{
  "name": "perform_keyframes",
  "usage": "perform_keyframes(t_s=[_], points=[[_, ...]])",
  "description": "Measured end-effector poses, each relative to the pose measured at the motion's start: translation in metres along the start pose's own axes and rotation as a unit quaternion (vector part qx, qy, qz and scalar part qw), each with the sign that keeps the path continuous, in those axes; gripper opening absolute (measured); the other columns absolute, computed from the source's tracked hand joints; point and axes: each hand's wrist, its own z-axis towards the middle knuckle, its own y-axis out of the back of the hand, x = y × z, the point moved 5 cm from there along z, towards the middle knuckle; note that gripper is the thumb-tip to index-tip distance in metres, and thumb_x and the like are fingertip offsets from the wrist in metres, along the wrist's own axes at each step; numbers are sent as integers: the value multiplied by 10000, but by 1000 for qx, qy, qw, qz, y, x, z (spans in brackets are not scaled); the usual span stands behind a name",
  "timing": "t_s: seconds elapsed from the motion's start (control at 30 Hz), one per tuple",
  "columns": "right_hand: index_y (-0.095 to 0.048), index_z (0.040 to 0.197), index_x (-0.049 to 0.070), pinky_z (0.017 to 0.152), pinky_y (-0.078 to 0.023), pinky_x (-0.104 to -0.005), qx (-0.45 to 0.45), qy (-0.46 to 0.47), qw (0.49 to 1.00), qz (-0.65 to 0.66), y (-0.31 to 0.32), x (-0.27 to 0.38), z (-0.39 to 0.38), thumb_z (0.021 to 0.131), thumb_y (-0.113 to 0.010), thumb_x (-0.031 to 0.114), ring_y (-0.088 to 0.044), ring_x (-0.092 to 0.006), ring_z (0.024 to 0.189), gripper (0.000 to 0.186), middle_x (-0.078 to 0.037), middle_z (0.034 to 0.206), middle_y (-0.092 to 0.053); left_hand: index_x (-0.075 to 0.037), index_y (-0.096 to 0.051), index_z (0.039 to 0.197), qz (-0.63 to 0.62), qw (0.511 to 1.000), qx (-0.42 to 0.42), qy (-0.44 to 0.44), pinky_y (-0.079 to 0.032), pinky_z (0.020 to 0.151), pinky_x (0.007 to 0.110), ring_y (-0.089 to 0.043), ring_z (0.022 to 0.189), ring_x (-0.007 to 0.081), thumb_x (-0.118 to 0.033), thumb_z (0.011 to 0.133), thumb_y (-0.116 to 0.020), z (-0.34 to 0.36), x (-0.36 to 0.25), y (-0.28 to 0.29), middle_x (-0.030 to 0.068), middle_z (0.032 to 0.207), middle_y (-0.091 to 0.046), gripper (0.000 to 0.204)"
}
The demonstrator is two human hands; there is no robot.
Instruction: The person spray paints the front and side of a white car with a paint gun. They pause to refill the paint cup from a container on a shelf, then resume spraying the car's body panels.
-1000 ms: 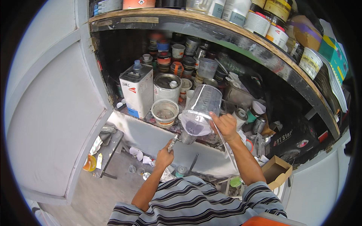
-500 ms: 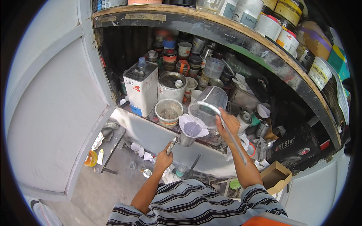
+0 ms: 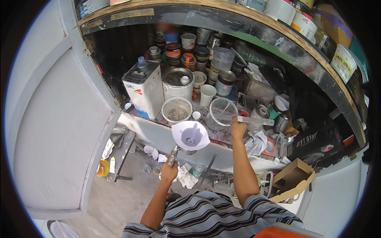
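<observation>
My left hand (image 3: pixel 170 169) is closed round the handle of a metal spray gun (image 3: pixel 173 156), held in front of the bench edge. A white paper strainer (image 3: pixel 192 137) sits in the gun's top cup, which it mostly hides. On the bench to the right, a clear plastic mixing cup (image 3: pixel 216 122) stands upright with a little residue inside. My right hand (image 3: pixel 238 129) is at the cup's right rim, fingers closed on a flat pale mixing stick (image 3: pixel 258 120) lying across the mouth. Whether those fingers also grip the rim is hard to see.
Left of the cup stand a used white tub (image 3: pixel 177 111), a tall solvent can (image 3: pixel 139 93) and a round paint tin (image 3: pixel 173 89). A white cup (image 3: pixel 207 95) is behind. Crumpled paper (image 3: pixel 256 143) lies right of my hand. A shelf edge (image 3: pixel 238 18) overhangs the bench.
The clear cup, tilted over the strainer in my right hand before, now stands upright on the bench. The mixing stick has swung level. My left hand has tipped the strainer's opening toward me.
</observation>
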Motion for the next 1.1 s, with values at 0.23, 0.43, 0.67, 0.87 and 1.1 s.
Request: perform_keyframes(t_s=[0.23,0.43,0.67,0.87,1.1], points=[[-705,1143,-16,902,-507,-431,14,67,963,-259,-7,6,-3,984,-650,427,-694,-403,1021,474,-253,1060,-725,-125,-576,1430,27,999,-42,-13,-518,697,452,-691,714,358,-151,925,-609,-12,37,44,215,775,-687,506],[-744,1096,38,852,-531,-458,1,196,949,-249,-2,67,-8,1005,-603,435,-710,-407,984,431,-246,1011,-730,-112,-574,1432,14,998,-52,-15,-520,694,442,-692,704,344,-129,934,-612,-8,56,84,221,789,-691,500],[-727,991,-1,724,-533,-387,29,278,935,-217,-1,179,-60,994,-650,220,-698,-331,792,234,-168,910,-732,54,-649,904,-49,993,-107,-32,-486,641,432,-638,655,301,-149,928,-638,-3,69,121,195,720,-665,205],[-737,1027,19,583,-463,-278,68,427,893,-129,-82,205,-106,976,-706,198,-576,-102,623,189,-48,748,-662,56,-651,930,-53,993,-98,-24,-480,632,434,-633,646,303,-147,928,-638,-2,89,150,193,707,-652,204],[-751,999,27,619,-514,-426,173,369,895,-179,-167,162,-120,931,-716,205,-683,-365,681,194,-219,829,-710,52,-655,969,-75,990,-105,-49,-480,635,431,-626,636,304,-138,929,-634,-6,113,182,181,713,-656,195]])
